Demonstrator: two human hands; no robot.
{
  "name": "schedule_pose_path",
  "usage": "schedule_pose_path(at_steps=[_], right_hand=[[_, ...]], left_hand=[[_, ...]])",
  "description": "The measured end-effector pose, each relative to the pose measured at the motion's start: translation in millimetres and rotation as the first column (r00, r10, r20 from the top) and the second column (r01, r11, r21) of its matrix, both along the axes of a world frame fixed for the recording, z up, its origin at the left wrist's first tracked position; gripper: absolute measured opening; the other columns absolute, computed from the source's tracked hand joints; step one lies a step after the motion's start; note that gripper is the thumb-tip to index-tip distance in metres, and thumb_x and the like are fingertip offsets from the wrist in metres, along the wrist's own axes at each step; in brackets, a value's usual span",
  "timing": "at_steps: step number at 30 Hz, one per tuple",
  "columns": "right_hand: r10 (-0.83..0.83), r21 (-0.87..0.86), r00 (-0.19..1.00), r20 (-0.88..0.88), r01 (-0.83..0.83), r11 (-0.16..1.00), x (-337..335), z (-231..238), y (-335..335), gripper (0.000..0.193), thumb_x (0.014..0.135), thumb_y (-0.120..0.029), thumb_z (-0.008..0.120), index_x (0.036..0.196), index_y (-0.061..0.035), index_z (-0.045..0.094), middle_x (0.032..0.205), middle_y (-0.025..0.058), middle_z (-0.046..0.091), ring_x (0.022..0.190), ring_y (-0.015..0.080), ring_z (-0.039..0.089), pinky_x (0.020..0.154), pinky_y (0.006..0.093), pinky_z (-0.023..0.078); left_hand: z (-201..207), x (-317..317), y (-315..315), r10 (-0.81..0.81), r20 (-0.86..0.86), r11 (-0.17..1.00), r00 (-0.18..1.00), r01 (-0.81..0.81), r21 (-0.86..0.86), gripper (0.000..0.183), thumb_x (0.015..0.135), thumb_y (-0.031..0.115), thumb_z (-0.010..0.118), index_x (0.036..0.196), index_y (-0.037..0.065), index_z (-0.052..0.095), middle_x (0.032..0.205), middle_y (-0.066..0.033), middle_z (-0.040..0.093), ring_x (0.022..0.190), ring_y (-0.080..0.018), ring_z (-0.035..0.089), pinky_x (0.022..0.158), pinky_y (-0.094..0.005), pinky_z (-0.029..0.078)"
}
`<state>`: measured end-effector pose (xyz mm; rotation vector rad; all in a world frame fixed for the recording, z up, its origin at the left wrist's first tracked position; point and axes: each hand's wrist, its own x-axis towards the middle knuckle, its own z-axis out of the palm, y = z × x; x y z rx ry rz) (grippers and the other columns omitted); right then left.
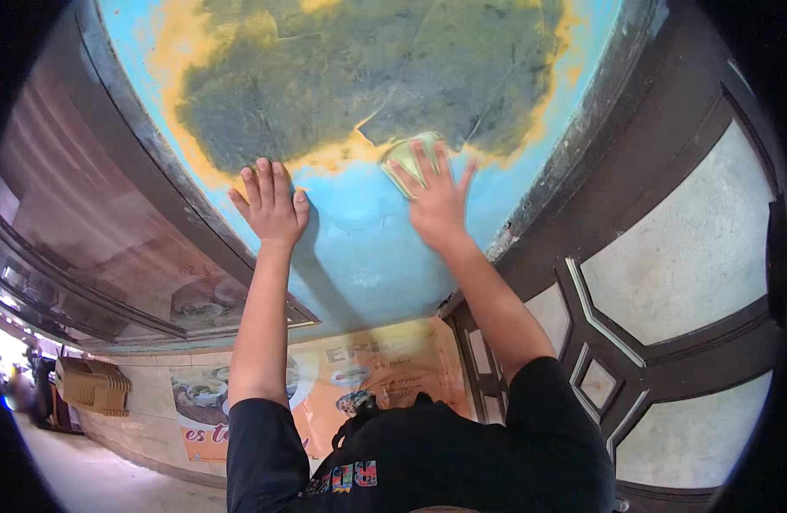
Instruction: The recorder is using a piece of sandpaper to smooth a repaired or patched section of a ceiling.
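My right hand [438, 209] presses a pale yellow-green folded sheet [407, 156] against the wall, its fingers spread over it. Whether the sheet is cloth or abrasive paper I cannot tell. It lies at the lower edge of a large dark grey patch [368, 77] rimmed with orange. Around and below this patch the wall [368, 248] is light blue. To the left, my left hand [272, 205] rests flat on the wall with fingers stretched out, its fingertips touching the patch's lower border. Nothing is in it.
A dark-framed window [111, 231] flanks the wall on the left. On the right stands a dark brown door [667, 342] with pale panels. An orange food banner [393, 368] hangs lower down. Stacked tan plastic chairs [92, 385] stand at the far left.
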<state>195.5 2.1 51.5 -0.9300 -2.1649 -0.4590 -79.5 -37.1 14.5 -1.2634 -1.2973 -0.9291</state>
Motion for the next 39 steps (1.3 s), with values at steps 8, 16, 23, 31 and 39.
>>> schedule_pose_path(at_steps=[8, 16, 23, 31, 39], right_hand=[[0.019, -0.021, 1.000, -0.024, -0.019, 1.000, 20.8, -21.4, 2.2, 0.064, 0.077, -0.004, 0.056, 0.134, -0.0303, 0.050, 0.154, 0.0042, 0.026, 0.142, 0.0317, 0.020, 0.102, 0.0746, 0.004], [-0.137, -0.045, 0.948, -0.286, 0.130, 0.991, 34.2, -10.9, 18.5, 0.062, 0.079, -0.003, 0.055, 0.136, -0.0261, 0.049, 0.154, 0.0067, 0.025, 0.143, 0.0327, 0.018, 0.108, 0.0667, 0.007], [-0.273, -0.231, 0.935, -0.224, 0.221, 0.947, 54.4, -51.4, 15.0, 0.059, 0.084, 0.000, 0.052, 0.137, -0.0271, 0.049, 0.155, 0.0095, 0.023, 0.143, 0.0343, 0.017, 0.110, 0.0630, 0.003], [-0.138, -0.151, 0.939, -0.314, 0.094, 0.984, 41.3, -48.4, 16.9, 0.058, 0.084, -0.002, 0.052, 0.139, -0.0222, 0.046, 0.155, 0.0114, 0.021, 0.143, 0.0376, 0.016, 0.110, 0.0632, 0.003], [-0.275, -0.134, 0.831, -0.484, 0.240, 0.961, 53.4, -38.6, 46.6, 0.060, 0.086, -0.008, 0.056, 0.142, -0.0215, 0.040, 0.156, 0.0107, 0.018, 0.144, 0.0341, 0.013, 0.110, 0.0619, 0.002]], left_hand=[[4.1, 3.2, -4.1, 0.003, -0.010, 1.000, 1.000, -0.003, -0.012, 0.056, 0.097, 0.037, 0.032, 0.146, 0.008, 0.032, 0.154, -0.0087, 0.026, 0.144, -0.0306, 0.015, 0.115, -0.0535, 0.000], [-3.8, 8.7, 2.1, -0.007, 0.005, 1.000, 1.000, 0.007, 0.004, 0.056, 0.097, 0.037, 0.031, 0.145, 0.009, 0.034, 0.154, -0.0074, 0.026, 0.144, -0.0302, 0.017, 0.115, -0.0534, 0.002], [-7.9, 8.2, 0.9, 0.016, -0.015, 1.000, 1.000, -0.016, -0.004, 0.058, 0.099, 0.040, 0.030, 0.146, 0.007, 0.030, 0.155, -0.0085, 0.024, 0.144, -0.0295, 0.015, 0.115, -0.0500, 0.001], [-19.0, 1.4, 2.2, 0.006, 0.018, 1.000, 1.000, -0.006, 0.010, 0.058, 0.097, 0.039, 0.031, 0.146, 0.008, 0.032, 0.154, -0.0074, 0.026, 0.144, -0.0300, 0.016, 0.115, -0.0524, 0.002], [-16.7, 7.5, 12.3, -0.005, 0.011, 1.000, 1.000, 0.005, 0.024, 0.058, 0.097, 0.040, 0.031, 0.146, 0.008, 0.032, 0.154, -0.0079, 0.026, 0.144, -0.0300, 0.017, 0.115, -0.0520, 0.002]])
